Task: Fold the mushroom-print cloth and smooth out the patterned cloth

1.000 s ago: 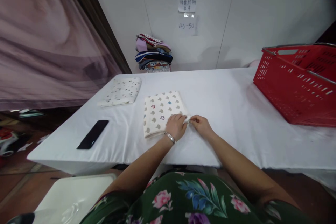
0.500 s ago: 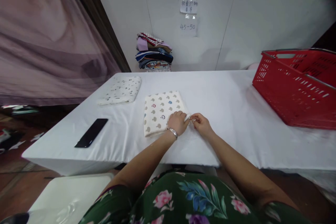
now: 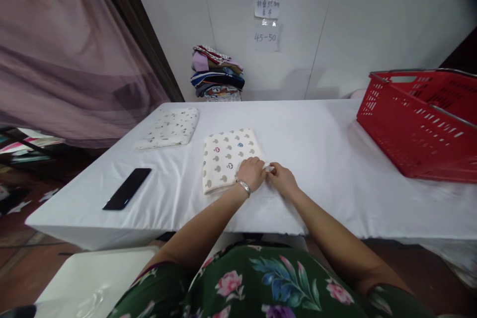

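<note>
A folded cream cloth [image 3: 227, 157] printed with small tree shapes lies on the white table [image 3: 320, 159] in front of me. My left hand [image 3: 251, 172], with a silver bracelet at the wrist, rests curled on the cloth's near right corner. My right hand [image 3: 282, 179] sits just beside it, fingers pinched on the white edge of that same corner. The two hands almost touch. A second folded cream cloth [image 3: 169, 127] lies further back to the left.
A black phone [image 3: 127, 195] lies near the table's left front edge. A red plastic basket [image 3: 417, 124] stands at the right. A stack of folded clothes [image 3: 216, 73] sits against the back wall under paper notes [image 3: 266, 20]. A mauve curtain [image 3: 70, 54] hangs left.
Both hands stay at the cloth's corner; my right hand has drawn slightly closer to the left. The view has shifted a little.
</note>
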The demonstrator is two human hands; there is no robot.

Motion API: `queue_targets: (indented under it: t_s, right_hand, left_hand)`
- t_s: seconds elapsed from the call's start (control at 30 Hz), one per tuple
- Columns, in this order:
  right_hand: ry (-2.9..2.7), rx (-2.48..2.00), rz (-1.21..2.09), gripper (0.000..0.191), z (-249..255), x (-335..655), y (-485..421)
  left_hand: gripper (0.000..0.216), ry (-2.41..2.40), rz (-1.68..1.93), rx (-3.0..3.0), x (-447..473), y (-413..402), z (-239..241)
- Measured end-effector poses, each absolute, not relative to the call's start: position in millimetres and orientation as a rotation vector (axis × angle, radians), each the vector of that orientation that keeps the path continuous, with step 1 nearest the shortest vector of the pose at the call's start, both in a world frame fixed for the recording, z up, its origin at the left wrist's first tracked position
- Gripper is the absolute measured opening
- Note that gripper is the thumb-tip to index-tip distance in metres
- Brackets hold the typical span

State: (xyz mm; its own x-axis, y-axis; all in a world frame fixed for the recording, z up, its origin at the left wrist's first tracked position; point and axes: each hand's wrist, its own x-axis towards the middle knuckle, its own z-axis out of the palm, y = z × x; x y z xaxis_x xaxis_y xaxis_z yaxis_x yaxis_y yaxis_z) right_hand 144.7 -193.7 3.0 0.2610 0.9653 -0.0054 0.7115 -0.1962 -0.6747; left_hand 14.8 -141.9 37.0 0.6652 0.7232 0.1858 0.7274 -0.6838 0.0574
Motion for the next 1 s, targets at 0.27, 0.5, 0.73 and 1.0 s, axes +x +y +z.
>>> queue_targets:
  t_s: [0.27,0.5,0.73,1.0]
  right_hand:
    - [-1.022,-1.535,0.983,0.024,-12,154,-183]
    - [-0.969,-1.354,1.08,0.025,-15,154,-184]
    - [-0.967,-1.35,1.122,0.03,-11,156,-185]
    - [-0.903,-1.362,1.163,0.035,-6,156,-186]
  left_hand:
    - [0.016,-1.11,-0.206,-2.848,18,-145,40]
    - [0.017,-1.221,-0.308,-2.903,17,-143,33]
    - [0.018,-1.254,-0.331,-3.04,15,-135,36]
    - [0.021,-1.199,-0.361,-3.127,12,-132,37]
